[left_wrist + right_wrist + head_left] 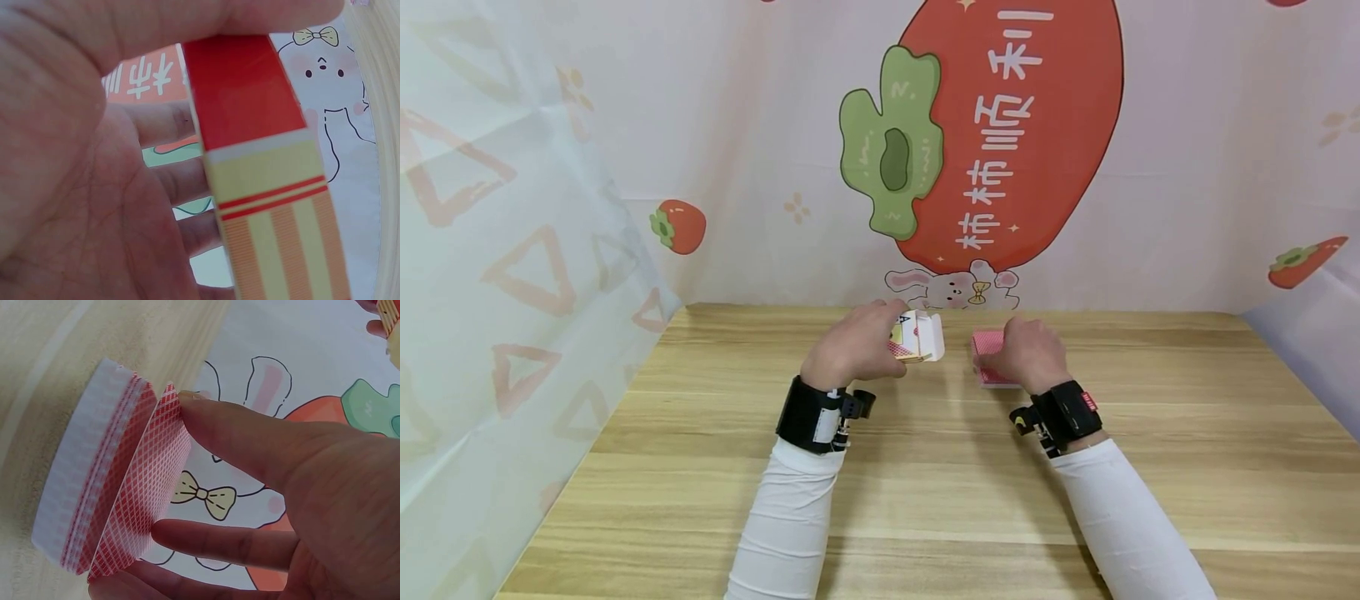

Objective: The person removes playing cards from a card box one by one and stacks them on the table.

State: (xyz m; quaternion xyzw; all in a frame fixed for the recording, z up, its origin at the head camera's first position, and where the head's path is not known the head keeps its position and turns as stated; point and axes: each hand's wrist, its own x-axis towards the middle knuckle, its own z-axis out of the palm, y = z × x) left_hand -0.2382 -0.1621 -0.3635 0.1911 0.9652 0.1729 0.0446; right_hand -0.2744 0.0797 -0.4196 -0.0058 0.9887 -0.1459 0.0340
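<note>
My left hand [855, 343] grips a playing-card box [907, 337] between thumb and fingers, above the far part of the table. The box's white end flap [932, 337] stands open, facing right. In the left wrist view the box's narrow side [259, 144] shows red, cream and striped bands. To the right, my right hand [1034, 355] is over a deck of red-backed playing cards [75, 469] on the table. Its thumb and fingers pinch a red-patterned playing card [147, 487] by the edges, tilted up from the deck. Whether more than one card is lifted, I cannot tell.
The wooden table [925, 500] ends at a light cloth backdrop [760, 167] printed with a big red fruit and a bunny. Another cloth [512, 292] hangs along the left side. Each wrist wears a black strap with a small camera.
</note>
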